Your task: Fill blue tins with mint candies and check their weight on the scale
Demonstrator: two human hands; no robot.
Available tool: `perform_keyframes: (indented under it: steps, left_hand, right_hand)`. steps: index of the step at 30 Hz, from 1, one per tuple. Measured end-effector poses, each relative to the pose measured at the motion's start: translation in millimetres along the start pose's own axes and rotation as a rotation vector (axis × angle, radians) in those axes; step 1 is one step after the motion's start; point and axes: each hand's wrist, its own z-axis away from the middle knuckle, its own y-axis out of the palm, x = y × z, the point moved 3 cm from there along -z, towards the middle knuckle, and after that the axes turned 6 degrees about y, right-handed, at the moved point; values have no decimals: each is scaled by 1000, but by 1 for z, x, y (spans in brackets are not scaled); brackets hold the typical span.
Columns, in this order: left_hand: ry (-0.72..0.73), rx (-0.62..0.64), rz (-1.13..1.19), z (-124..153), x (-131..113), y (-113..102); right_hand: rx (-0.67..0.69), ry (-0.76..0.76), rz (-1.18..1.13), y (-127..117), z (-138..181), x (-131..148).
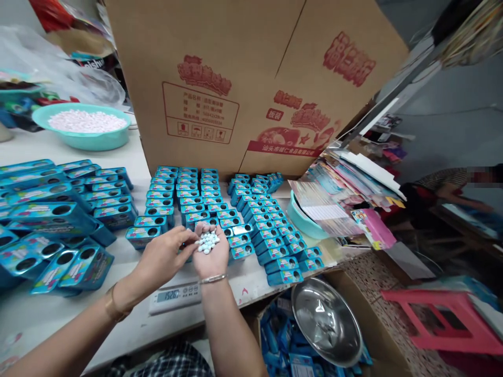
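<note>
My right hand (211,256), palm up and cupped, holds a small heap of pale blue and white candies (207,241). From the left, my left hand (171,254) reaches over to the heap with thumb and fingers pinched together; a pale candy seems to be at the fingertips. Under my wrists lies a digital scale (175,297) with a lit display. Just beyond my hands stand rows of small blue boxes (194,208), many showing a dark round hole on top. More blue boxes (84,269) are grouped on the left, some leaning on each other.
A turquoise basin (84,140) of pale pink candies sits at back left. A large carton (251,31) walls off the back. Right of the boxes are a second basin (304,220) and stacked papers (353,173). Below the table edge, a metal bowl (326,319) rests on blue packs; a pink stool (444,319) stands right.
</note>
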Motion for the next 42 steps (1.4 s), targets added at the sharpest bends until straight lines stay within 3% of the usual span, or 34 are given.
perform_keyframes:
  steps: [4,8,10,15,19,23,31,34,37,42]
  left_hand:
    - [10,42,48,-2,2,-2]
    - [-15,-34,174,3,21,-10]
    - [-42,-48,106,6,30,-11]
    - [-38,66,-60,13,35,-3]
    - [-50,34,-159,22,40,-4]
    - [-78,81,-208,27,48,-2]
    - [25,83,-205,7,28,12]
    - [59,56,-294,7,27,11]
    - [75,108,-351,10,24,16]
    - [249,116,-231,4,-12,42]
  right_hand:
    - [-13,4,14,1,0,-2]
    - [3,107,-65,-1,2,4]
    - [16,117,-99,-3,3,11]
    - [39,42,-105,-6,1,31]
    - [54,-1,-87,-9,2,45]
    - [50,-47,-88,-13,6,60]
    - [33,-150,-40,-16,14,78]
    - [43,-225,21,-19,21,95]
    - [48,-343,92,-23,31,118]
    - [42,-475,158,-25,49,147]
